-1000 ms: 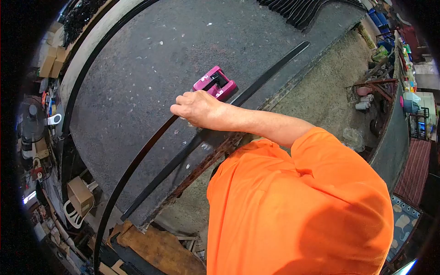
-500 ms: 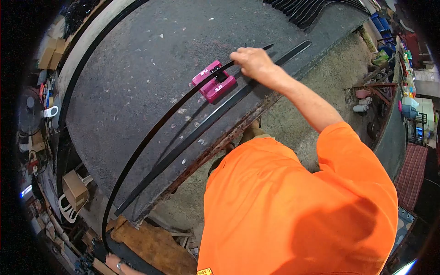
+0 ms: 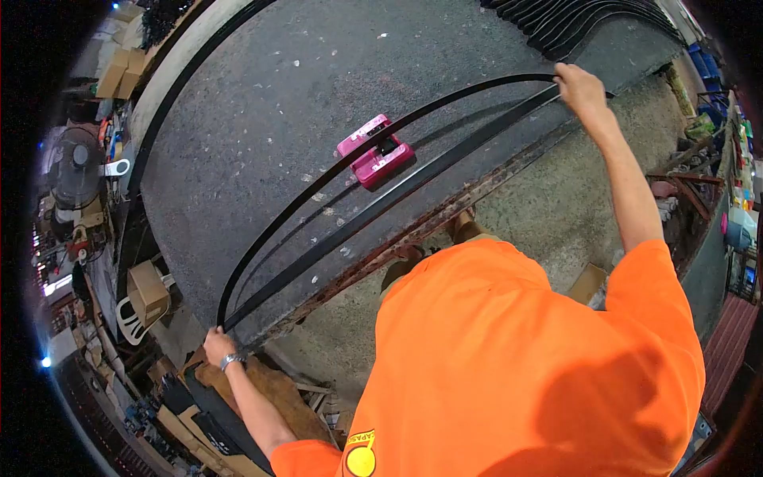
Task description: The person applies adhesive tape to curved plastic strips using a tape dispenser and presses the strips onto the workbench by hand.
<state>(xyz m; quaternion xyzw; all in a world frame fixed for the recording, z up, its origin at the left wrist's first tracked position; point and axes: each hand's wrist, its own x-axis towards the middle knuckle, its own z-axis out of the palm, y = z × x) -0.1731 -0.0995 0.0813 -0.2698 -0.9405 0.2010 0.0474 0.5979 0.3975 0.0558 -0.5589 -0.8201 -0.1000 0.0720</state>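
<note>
A long thin black strip bows up in an arc above the dark table. My left hand, wearing a wristwatch, is closed around its lower left end. At the upper right, my right hand is closed on the other end. A second, straighter black strip lies along the table's near edge, running between the areas below my two hands. Behind the arched strip, an open pink case rests on the table, a small dark object inside it partly hidden by the strip.
Several wavy black strips lie together at the table's far right. Another curved black strip follows the left edge. On the left are a fan, a cardboard box and a white plastic chair.
My right hand has moved right, to the far end of the arched strip. My left hand has come up to the table's lower left corner, bringing the strip's lower end with it.
</note>
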